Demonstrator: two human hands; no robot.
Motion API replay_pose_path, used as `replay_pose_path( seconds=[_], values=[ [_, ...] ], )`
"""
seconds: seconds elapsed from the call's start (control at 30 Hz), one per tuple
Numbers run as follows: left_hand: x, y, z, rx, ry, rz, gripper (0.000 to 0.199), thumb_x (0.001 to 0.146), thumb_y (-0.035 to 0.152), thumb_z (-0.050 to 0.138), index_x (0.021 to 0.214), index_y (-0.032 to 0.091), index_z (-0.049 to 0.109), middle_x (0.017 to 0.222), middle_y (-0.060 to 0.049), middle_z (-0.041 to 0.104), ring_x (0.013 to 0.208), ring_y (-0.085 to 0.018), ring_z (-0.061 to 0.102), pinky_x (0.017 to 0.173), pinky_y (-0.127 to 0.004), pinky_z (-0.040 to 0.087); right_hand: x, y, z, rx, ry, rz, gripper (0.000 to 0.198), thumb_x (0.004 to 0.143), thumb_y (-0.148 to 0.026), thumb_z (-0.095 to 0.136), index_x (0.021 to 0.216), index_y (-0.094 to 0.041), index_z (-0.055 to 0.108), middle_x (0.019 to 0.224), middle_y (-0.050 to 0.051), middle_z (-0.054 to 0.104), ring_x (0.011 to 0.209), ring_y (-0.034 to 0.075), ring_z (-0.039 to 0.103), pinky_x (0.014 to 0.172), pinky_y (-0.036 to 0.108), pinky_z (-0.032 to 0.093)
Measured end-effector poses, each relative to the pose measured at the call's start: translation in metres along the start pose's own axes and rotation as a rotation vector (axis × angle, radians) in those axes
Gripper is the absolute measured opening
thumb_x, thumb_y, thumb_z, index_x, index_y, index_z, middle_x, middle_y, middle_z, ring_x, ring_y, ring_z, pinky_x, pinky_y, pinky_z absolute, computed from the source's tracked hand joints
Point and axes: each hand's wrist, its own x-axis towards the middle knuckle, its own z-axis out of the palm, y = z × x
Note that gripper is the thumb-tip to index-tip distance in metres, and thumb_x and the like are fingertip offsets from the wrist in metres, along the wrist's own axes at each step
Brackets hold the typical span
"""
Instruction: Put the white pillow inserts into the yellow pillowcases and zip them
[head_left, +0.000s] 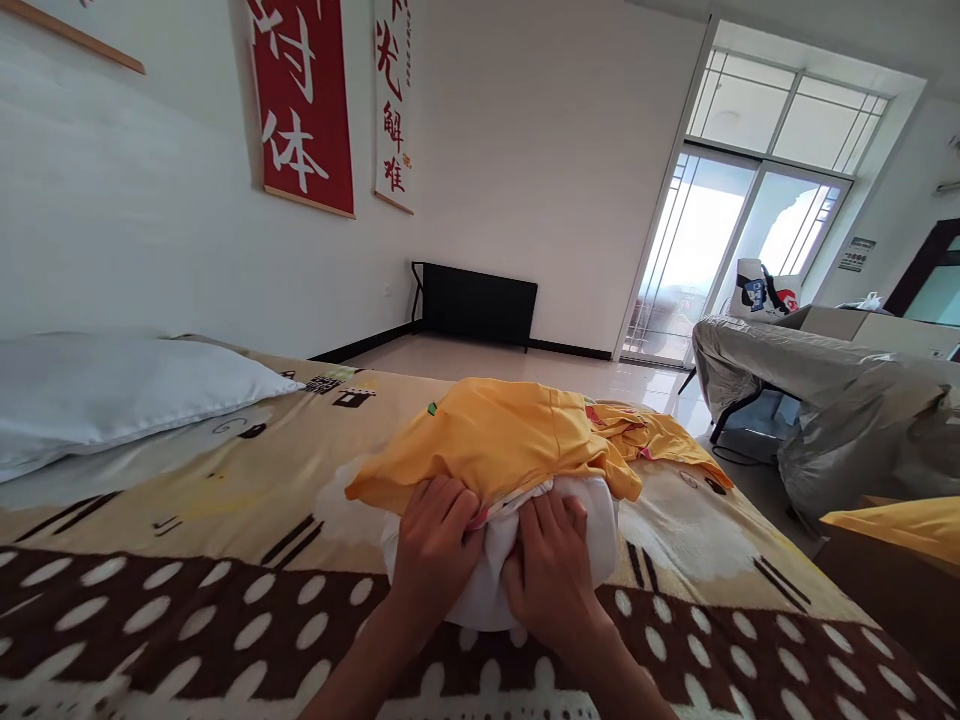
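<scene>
A white pillow [491, 575] lies bunched up on the bed in front of me, its far part covered by a yellow pillowcase [510, 430]. My left hand [439, 530] is closed on the pillowcase's near edge, with white fabric bulging beside the thumb. Close by on the right, my right hand [551, 545] is also closed, gripping the edge where yellow cloth meets white. The fingertips of both hands are tucked into the fabric and hidden. Crumpled yellow cloth with pink-red patches trails off to the right.
A patterned blanket [225, 510] covers the bed, with another white pillow [142, 390] at the left. More yellow cloth [911, 525] rests on a brown box at the right. Beyond stand a plastic-covered piece of furniture [847, 380] and a black folded table [480, 305].
</scene>
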Motion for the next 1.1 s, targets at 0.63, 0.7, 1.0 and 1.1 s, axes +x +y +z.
replay_pose_path(
  seconds=[0.63, 0.7, 1.0, 1.1],
  values=[
    [0.011, -0.018, -0.018, -0.039, -0.232, 0.024, 0.021, 0.084, 0.011, 0.042, 0.096, 0.018, 0.059, 0.089, -0.006, 0.063, 0.086, -0.02, 0.058, 0.076, -0.03, 0.047, -0.001, 0.091, 0.008, -0.053, 0.473, 0.199, 0.01, 0.067, -0.012, 0.046, 0.069, -0.019, 0.052, 0.07, 0.005, 0.056, 0.078, 0.023, 0.052, 0.085, 0.043, 0.037],
    [0.005, -0.03, -0.009, -0.046, -0.37, 0.007, 0.026, 0.084, 0.017, 0.045, 0.107, 0.02, 0.057, 0.103, -0.007, 0.063, 0.093, -0.021, 0.059, 0.079, -0.03, 0.049, -0.005, 0.1, 0.01, -0.018, 0.578, 0.156, 0.014, 0.065, -0.008, 0.043, 0.064, -0.021, 0.045, 0.062, 0.0, 0.049, 0.068, 0.019, 0.048, 0.081, 0.041, 0.039],
    [-0.029, -0.05, 0.043, 0.063, -0.151, 0.097, 0.022, 0.08, 0.012, 0.049, 0.101, 0.016, 0.056, 0.094, -0.01, 0.065, 0.092, -0.025, 0.057, 0.083, -0.038, 0.045, -0.005, 0.084, 0.004, 0.069, 0.537, 0.056, 0.015, 0.071, -0.008, 0.038, 0.07, -0.021, 0.046, 0.069, 0.001, 0.049, 0.072, 0.019, 0.048, 0.077, 0.038, 0.038],
    [-0.037, -0.058, 0.045, 0.027, -0.038, -0.017, 0.018, 0.078, 0.011, 0.046, 0.09, 0.017, 0.058, 0.083, -0.007, 0.066, 0.082, -0.022, 0.059, 0.077, -0.033, 0.046, 0.004, 0.067, -0.012, 0.12, 0.29, 0.027, 0.01, 0.075, -0.017, 0.041, 0.079, -0.019, 0.05, 0.08, 0.005, 0.055, 0.081, 0.022, 0.05, 0.079, 0.04, 0.036]
  ],
)
